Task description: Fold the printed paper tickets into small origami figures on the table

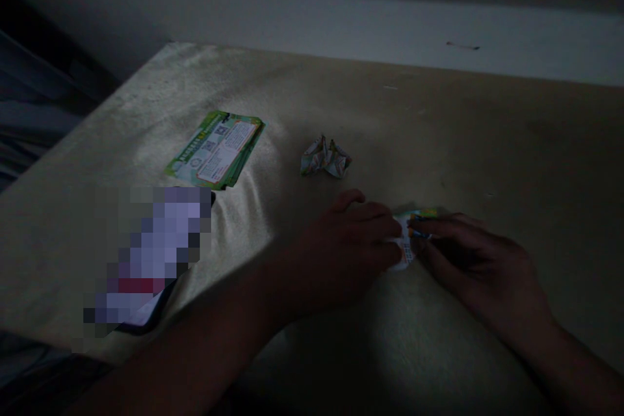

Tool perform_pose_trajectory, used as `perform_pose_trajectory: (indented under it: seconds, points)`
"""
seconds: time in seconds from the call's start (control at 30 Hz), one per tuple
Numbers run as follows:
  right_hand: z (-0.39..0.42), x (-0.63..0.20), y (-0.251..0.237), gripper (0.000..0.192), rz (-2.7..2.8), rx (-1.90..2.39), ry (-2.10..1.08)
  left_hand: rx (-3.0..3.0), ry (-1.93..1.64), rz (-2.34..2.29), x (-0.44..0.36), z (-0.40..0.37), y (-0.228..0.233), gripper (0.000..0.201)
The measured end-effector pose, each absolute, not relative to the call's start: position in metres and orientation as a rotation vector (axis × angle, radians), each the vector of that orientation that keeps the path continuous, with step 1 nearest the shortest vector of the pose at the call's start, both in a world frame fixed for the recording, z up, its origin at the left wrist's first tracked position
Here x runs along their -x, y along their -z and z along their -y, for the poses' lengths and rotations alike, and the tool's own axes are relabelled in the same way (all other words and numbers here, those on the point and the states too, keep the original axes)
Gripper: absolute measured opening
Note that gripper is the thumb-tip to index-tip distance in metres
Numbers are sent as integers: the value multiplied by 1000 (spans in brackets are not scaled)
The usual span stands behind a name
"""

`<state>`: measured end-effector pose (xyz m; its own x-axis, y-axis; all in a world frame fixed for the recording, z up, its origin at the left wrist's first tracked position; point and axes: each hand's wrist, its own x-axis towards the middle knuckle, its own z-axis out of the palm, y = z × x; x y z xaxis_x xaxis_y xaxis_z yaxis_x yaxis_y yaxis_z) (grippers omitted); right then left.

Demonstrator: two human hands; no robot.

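Observation:
A small piece of printed paper (404, 252), white with green and orange parts, lies partly folded on the table between my hands. From its left side, my left hand (336, 250) holds it against the surface with curled fingertips. My right hand (487, 263) pinches the paper's right part between thumb and fingers, which hide some of it. Beyond my left hand stands a folded paper shape (325, 159) with pointed tips, made of similar printed paper; neither hand touches it. To the left lies a stack of green and white printed leaflets (219, 149).
A phone (156, 257) with a lit, blurred-out screen lies on the left, below the leaflets. A pale, slightly wrinkled cloth covers the table (536, 156). A white wall panel (312, 19) runs along the back edge. The light is dim.

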<state>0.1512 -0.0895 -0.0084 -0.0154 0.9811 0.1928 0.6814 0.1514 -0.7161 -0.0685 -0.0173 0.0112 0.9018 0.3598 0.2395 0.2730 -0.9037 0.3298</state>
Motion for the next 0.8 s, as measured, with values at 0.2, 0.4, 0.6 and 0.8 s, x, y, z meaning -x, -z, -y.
perform_pose_trajectory:
  seconds: [0.2, 0.4, 0.6, 0.8]
  points:
    - [89, -161, 18, 23, 2056, 1568, -241, -2756, -270, -475, 72, 13, -15, 22]
    - [89, -162, 17, 21, 2141, 1538, -180, -2708, -235, -483, 74, 11, -15, 21]
    - [88, -160, 17, 26, 2153, 1534, -235, -2604, -245, -536, 72, 10, -12, 24]
    - [91, -158, 15, 30, 2132, 1586, -313, -2543, -291, -658, 66, 12, -7, 21]
